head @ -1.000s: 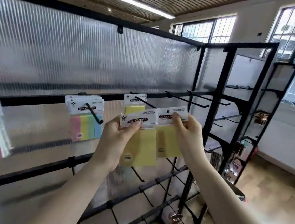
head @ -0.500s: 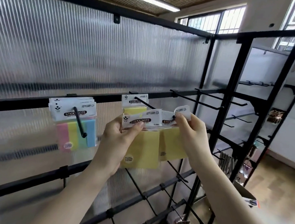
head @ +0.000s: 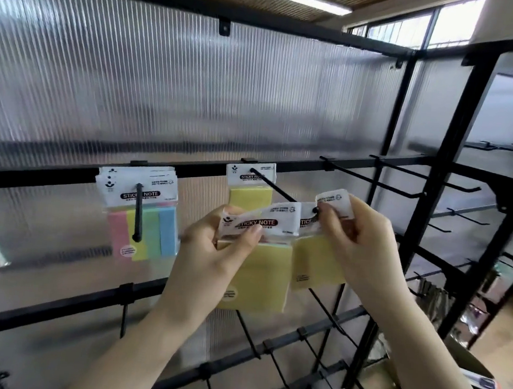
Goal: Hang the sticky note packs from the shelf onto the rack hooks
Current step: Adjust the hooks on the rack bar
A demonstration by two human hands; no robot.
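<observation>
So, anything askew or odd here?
Only the header of the pack in the right hand: it is crumpled at the hook tip. The hung packs sit straight.

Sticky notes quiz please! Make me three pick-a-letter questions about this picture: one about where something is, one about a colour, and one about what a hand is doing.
1. Where is the multicoloured pack?
A. On a hook left of both hands
B. On the floor
C. In the right hand

2. What colour are the notes in the pack in the left hand?
A. Purple
B. Yellow
C. Black

3. What is the right hand doing?
A. Hanging idle
B. Pinching a pack's white header at the hook tip
C. Gripping the rack frame

Answers: 1 A, it hangs on its own black hook. 2 B, the left-hand pack shows yellow. 3 B, the fingers pinch the right-hand pack by its header.
</observation>
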